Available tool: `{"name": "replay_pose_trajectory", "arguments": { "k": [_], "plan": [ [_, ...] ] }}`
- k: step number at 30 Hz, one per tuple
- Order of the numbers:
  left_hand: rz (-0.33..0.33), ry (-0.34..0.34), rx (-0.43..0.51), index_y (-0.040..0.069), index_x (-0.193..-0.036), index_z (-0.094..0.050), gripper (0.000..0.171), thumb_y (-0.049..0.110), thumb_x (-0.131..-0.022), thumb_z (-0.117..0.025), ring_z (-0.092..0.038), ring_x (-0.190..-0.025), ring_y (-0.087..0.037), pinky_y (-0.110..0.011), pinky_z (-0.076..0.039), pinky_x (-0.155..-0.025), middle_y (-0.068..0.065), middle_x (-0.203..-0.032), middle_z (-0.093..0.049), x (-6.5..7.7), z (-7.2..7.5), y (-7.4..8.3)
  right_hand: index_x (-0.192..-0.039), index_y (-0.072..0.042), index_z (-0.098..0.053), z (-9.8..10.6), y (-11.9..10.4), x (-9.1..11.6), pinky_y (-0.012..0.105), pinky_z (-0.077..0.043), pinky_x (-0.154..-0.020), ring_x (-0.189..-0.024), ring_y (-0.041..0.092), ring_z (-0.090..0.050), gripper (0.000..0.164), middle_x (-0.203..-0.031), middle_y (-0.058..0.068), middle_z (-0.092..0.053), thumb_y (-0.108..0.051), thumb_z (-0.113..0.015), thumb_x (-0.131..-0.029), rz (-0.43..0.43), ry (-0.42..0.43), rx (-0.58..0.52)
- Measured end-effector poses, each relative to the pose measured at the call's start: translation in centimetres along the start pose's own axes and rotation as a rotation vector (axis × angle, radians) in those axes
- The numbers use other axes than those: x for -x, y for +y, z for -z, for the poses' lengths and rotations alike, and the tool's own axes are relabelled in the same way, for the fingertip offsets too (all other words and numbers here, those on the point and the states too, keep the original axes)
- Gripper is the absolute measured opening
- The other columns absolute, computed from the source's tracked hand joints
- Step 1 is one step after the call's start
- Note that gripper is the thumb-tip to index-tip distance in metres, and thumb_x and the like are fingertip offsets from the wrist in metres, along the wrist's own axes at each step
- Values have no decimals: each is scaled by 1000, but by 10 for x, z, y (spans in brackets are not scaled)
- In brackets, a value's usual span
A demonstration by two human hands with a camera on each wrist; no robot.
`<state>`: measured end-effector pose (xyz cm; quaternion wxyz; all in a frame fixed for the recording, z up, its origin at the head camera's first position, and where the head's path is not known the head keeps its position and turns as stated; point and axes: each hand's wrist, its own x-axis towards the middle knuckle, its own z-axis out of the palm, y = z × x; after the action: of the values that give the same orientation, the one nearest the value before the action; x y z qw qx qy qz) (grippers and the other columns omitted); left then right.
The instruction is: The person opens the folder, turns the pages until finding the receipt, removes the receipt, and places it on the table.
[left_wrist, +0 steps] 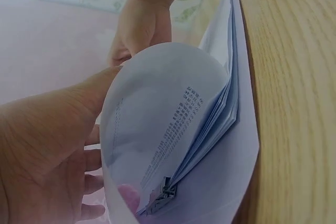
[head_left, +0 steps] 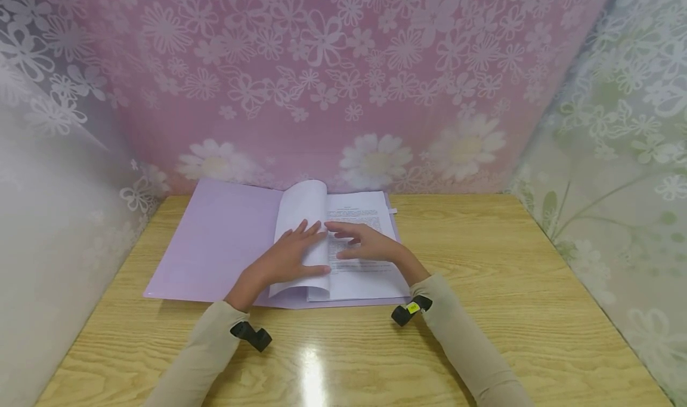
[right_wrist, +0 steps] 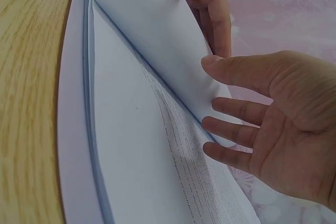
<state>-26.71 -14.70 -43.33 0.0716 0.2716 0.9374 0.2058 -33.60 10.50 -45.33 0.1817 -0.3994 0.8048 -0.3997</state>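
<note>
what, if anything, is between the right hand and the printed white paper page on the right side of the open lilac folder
Nothing visible stands between the right hand and the exposed part of the printed page. A curled white paper sheet, under the left hand, arches over the side toward the middle of the folder.

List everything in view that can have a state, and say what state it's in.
Purple folder: lying open.
Curled sheet: bent over toward the left, not flat.
Printed page: exposed on the right side, mostly flat.
Left hand grip: open, against the curled sheet.
Right hand grip: open; contact with the curled sheet unclear.
</note>
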Motion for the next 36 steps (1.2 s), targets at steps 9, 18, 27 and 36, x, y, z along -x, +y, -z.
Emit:
{"name": "replay_pose_trajectory", "arguments": {
  "k": [9, 18, 27, 36],
  "plan": [
    [-36, -75, 12, 15, -162, -28, 111, 68, -78, -78, -4, -159, -38, -64, -15, -125, -14, -172, -9, 0, -6, 8, -160, -10, -35, 3, 0, 1, 53, -46, -112, -143, 36, -49, 73, -163, 14, -38, -16, -71, -97, 3, 12, 7],
    [-83, -87, -37, 11, -160, -35, 103, 49, -78, -85, -11, -158, -40, -62, -20, -125, -18, -170, -14, 7, 11, 9, -160, -9, -34, 5, 0, 0, 53, -47, -112, -142, 36, -50, 73, -163, 16, -38, -16, -71, -97, 6, 4, -1],
    [-81, -7, -4, 9, -157, -41, 93, 36, -79, -86, -15, -158, -39, -62, -21, -124, -14, -169, -26, 23, 41, 15, -159, -13, -36, 3, -1, -1, 54, -47, -111, -142, 36, -50, 72, -162, 14, -41, -18, -72, -96, 0, 4, -24],
    [104, -126, 28, 7, -153, -45, 92, 49, -81, -83, -31, -152, -44, -60, -36, -118, -21, -163, -36, 30, 43, 7, -159, -11, -37, 0, -4, -1, 52, -47, -112, -142, 33, -51, 71, -160, 13, -44, -16, -71, -97, -7, 2, -14]
  ]
}}
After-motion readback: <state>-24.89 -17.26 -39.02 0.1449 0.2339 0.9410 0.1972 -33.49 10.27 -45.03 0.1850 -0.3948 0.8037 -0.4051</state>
